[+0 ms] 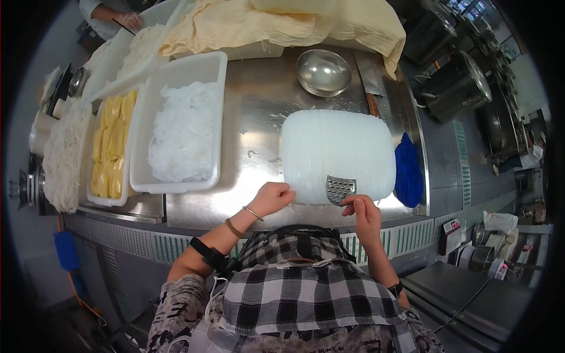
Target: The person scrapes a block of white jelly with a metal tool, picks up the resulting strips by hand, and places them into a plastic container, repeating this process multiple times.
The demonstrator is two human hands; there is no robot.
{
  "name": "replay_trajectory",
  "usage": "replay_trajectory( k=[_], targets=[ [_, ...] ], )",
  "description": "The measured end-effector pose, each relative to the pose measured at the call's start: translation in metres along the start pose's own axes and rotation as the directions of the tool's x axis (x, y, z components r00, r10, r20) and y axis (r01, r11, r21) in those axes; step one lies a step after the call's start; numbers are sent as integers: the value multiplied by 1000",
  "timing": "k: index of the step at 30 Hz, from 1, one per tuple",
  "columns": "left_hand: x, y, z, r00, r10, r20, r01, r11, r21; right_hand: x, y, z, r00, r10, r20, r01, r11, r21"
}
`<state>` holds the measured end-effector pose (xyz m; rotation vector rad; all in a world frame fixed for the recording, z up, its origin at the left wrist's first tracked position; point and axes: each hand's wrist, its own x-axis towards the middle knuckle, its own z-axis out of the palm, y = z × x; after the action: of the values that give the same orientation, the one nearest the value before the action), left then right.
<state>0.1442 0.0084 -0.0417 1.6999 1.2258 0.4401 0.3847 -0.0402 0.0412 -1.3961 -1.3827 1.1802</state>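
A large, smooth, translucent white block of jelly (335, 147) lies on the steel table in front of me. On its near edge rests a small metal grater (341, 189) with rows of raised holes. My right hand (363, 215) pinches the grater's near right edge between thumb and fingers. Beside the block's near left corner, my left hand (272, 197) is closed with curled fingers; whatever it may hold is hidden. A white tub (219, 117) of shredded clear jelly (183, 132) stands left of the block.
A steel bowl (323, 72) and a cleaver (369, 76) lie behind the block, a blue cloth (408, 170) on its right. Yellow strips (112, 144) and white noodles (67, 156) fill containers at left. Cream cloth (247, 26) covers tubs behind. A co-worker's gloved hand (130, 21) shows far left.
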Motion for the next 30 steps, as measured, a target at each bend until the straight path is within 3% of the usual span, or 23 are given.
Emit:
replay_trajectory(
  k=[1,2,3,6,9,12,14,15,16,17,18,20,22,24,30],
  targets=[
    [-1,2,-5,1000,2,1,-2,1000,-1,0,0,0,1000,-1,-16,1,1000,22],
    [-3,8,-15,990,-110,83,129,952,-278,0,0,0,999,-1,-32,3,999,45],
    [-6,14,-25,962,-193,192,266,812,-519,0,0,0,999,-1,-33,2,999,44],
    [-23,39,-67,991,-98,96,137,745,-653,1,-1,-1,999,9,-38,-7,999,31],
    [-48,66,-124,981,-109,-159,0,825,-564,2,-1,-2,999,7,-36,-6,999,32],
    [-70,48,-182,857,-165,-489,-150,827,-541,5,-3,-2,1000,4,-27,-3,1000,31],
    [-77,43,-206,660,-351,-664,49,902,-428,16,-9,-3,1000,-18,-10,18,1000,10],
    [-83,15,-211,658,-348,-667,44,903,-428,26,-10,-5,1000,-24,-10,24,1000,8],
    [-87,-28,-209,568,-201,-798,167,978,-127,40,-11,-8,999,-43,-21,44,998,54],
    [-90,-49,-205,497,-7,-868,312,934,171,56,-13,-9,997,-62,-35,65,993,102],
    [-92,-42,-197,496,0,-868,305,936,174,74,-18,-12,992,-124,-31,126,988,94],
    [-95,-15,-163,572,-133,-810,97,991,-94,118,-29,-18,987,-162,15,161,987,27],
    [-96,3,-132,658,-130,-742,4,986,-169,170,-32,-18,979,-196,62,193,980,44],
    [-92,24,-107,674,-4,-739,-26,999,-29,223,-27,-14,981,-168,99,164,985,44],
    [-102,22,-79,677,-39,-735,-22,997,-73,334,18,10,990,52,132,-58,997,45]
  ],
)
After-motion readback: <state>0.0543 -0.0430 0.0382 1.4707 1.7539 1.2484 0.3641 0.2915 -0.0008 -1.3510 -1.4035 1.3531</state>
